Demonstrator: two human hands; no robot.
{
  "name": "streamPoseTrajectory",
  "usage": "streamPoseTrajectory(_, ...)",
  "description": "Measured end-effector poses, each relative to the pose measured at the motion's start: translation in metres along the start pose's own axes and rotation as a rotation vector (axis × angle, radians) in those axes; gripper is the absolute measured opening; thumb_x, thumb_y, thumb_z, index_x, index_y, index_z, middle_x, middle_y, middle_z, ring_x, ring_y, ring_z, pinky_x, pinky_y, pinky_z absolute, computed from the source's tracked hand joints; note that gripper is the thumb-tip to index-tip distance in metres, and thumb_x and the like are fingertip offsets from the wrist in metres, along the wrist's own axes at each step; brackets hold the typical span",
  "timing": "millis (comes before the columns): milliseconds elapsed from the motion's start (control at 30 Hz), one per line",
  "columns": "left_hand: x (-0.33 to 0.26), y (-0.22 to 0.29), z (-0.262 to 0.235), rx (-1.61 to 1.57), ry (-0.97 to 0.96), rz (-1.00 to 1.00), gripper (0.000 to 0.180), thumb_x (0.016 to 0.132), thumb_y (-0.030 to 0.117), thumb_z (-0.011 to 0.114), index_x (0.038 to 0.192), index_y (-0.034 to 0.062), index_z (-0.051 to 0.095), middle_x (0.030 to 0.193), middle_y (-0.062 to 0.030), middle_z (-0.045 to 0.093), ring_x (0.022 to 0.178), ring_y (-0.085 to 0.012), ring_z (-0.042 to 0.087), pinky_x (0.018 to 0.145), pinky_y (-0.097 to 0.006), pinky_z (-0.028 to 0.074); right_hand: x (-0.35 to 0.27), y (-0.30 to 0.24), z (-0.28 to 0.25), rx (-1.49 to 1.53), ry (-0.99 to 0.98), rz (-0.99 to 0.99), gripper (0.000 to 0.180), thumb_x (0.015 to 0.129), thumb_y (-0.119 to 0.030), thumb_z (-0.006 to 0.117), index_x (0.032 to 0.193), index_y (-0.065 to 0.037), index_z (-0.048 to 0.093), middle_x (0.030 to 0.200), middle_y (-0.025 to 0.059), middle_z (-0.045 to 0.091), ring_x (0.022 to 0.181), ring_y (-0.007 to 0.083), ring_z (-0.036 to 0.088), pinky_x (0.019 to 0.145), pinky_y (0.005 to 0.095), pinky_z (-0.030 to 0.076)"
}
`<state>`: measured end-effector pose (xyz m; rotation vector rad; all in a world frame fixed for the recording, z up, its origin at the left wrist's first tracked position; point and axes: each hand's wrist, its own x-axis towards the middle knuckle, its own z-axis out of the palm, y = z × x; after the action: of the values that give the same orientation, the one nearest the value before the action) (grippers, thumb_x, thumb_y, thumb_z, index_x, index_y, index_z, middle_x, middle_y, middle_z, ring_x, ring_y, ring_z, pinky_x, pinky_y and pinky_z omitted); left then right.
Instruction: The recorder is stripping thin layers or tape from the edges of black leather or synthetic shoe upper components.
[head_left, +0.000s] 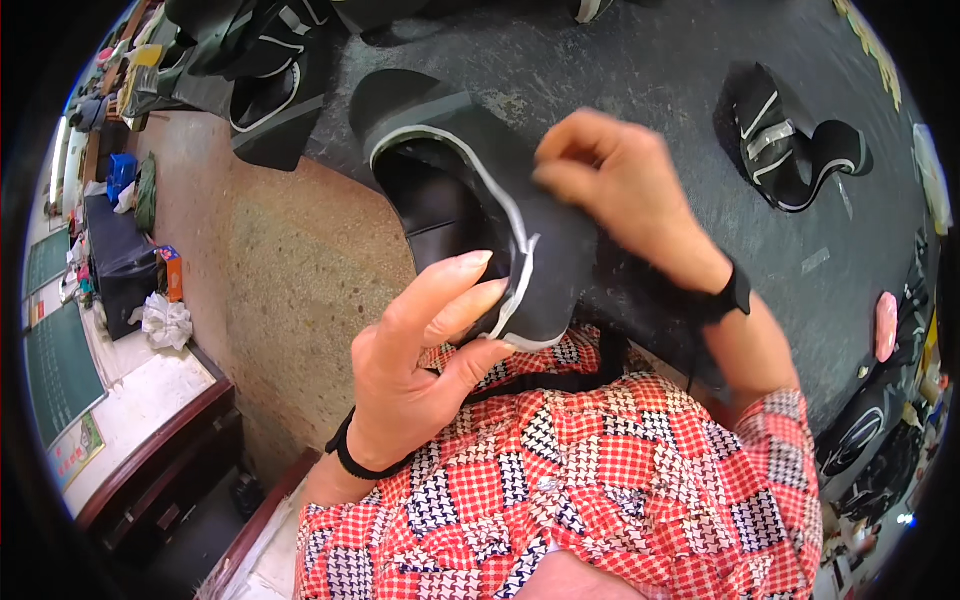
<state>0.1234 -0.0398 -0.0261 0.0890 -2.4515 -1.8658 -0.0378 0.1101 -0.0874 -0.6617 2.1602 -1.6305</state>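
Observation:
A black shoe upper (562,228) with a pale strip along its opening lies partly on the dark table, its near end over my lap. My left hand (410,345) pinches the near edge of the upper, thumb underneath and fingers at the rim of the opening. The strip (500,196) runs along the edge, and a short loose end stands up near my left fingertips. Above the upper's right side is my right hand (615,175), curled with thumb and fingers together and slightly blurred. Whatever those fingers hold, if anything, cannot be made out.
On the dark table (640,70) another black upper (790,145) sits at the right, and several more are piled at the far left. A pink oval object (886,326) lies near the right edge. Speckled floor (290,270) shows left of the table, with a bench (120,255) beyond.

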Motion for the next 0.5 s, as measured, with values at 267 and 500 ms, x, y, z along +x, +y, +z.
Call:
streamPoseTrajectory(267,-0.006,-0.006,-0.012,-0.075,-0.015,-0.047,0.059,0.071,-0.006,0.07,0.122,-0.0015,0.041,0.116,-0.0178,0.056,0.102,-0.0212,0.06,0.084,-0.027,0.048,-0.018,-0.044,-0.011,0.017,-0.186,-0.294,0.031,0.062,-0.008,0.075,0.091,-0.005,0.062,0.074,0.0012,0.055,0.061,0.0113,0.049,0.055,0.0239,0.041)
streamPoseTrajectory(500,-0.009,-0.007,-0.027,-0.136,-0.061,-0.142,0.061,0.069,-0.004,0.072,0.122,0.0002,0.042,0.11,-0.0155,0.059,0.098,-0.0183,0.061,0.079,-0.025,0.049,0.007,-0.035,-0.001,0.252,-0.517,0.064,0.027,0.067,-0.012,0.072,0.087,0.0,0.058,0.061,-0.0007,0.047,0.057,0.0077,0.045,0.051,0.0241,0.037)
